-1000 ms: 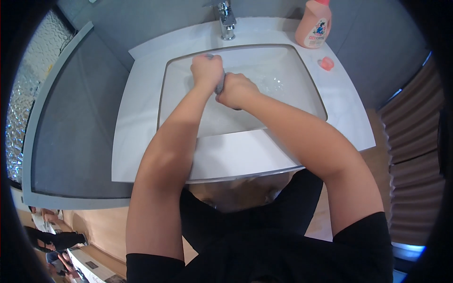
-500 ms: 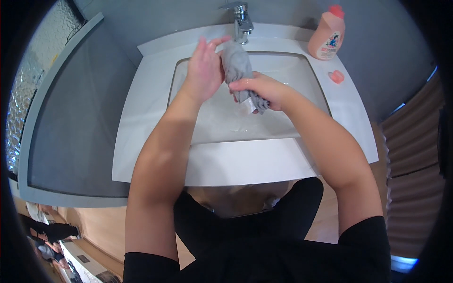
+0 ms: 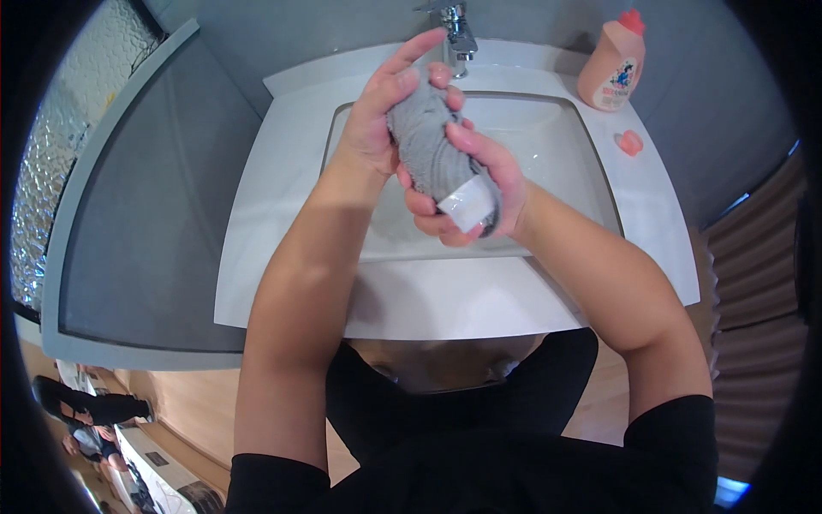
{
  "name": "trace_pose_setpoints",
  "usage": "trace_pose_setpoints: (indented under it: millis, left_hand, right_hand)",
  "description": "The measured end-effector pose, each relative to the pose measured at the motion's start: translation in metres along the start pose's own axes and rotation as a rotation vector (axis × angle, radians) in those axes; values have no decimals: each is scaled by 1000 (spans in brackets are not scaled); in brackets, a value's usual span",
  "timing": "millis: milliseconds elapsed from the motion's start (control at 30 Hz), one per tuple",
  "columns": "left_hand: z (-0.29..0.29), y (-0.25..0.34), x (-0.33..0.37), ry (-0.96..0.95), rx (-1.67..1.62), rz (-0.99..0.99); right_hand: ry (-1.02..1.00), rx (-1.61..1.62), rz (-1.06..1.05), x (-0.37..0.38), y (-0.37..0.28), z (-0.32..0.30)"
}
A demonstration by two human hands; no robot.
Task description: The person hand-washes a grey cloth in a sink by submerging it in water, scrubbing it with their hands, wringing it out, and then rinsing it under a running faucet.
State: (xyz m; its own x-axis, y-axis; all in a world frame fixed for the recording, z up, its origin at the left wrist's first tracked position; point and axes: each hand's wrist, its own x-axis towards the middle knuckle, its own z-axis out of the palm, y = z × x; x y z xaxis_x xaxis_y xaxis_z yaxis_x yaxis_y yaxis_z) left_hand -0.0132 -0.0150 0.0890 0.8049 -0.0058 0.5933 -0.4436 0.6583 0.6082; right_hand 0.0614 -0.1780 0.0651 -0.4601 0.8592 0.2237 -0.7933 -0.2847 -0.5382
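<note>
A wet grey cloth (image 3: 424, 141) with a white tag (image 3: 469, 204) is bunched into a roll above the sink (image 3: 548, 116). My left hand (image 3: 377, 116) wraps the roll's upper end, its index finger stretched out toward the faucet. Around the lower end, near the tag, the fingers of my right hand (image 3: 505, 176) are closed. The chrome faucet (image 3: 458, 38) stands just behind the cloth. Part of the basin is hidden by my hands and the cloth.
A pink detergent bottle (image 3: 612, 68) stands at the counter's back right corner, with a pink cap (image 3: 630, 142) in front of it. A grey-framed panel (image 3: 154, 214) flanks the white counter (image 3: 282, 188) on the left. At lower left are other people (image 3: 90, 420) in the background.
My left hand, open beside the cloth before, has closed on its upper end. The cloth has been raised nearer to me, and the tag shows more fully.
</note>
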Motion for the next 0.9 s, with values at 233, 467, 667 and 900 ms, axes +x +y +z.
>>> trace_pose_setpoints:
  millis: [233,467,667,900]
  left_hand:
    - [14,12,7,575,306,-80]
    - [-7,-15,9,948,697,-240]
    - [-26,-46,10,962,1309,-289]
    - [-54,-62,3,943,1843,-413]
  right_hand:
    - [234,-131,-38,-13,-22,1]
    - [814,-867,198,8,-19,-4]
    - [1089,-1176,278,16,-6,-24]
    - [1272,-1580,472,31,7,-45]
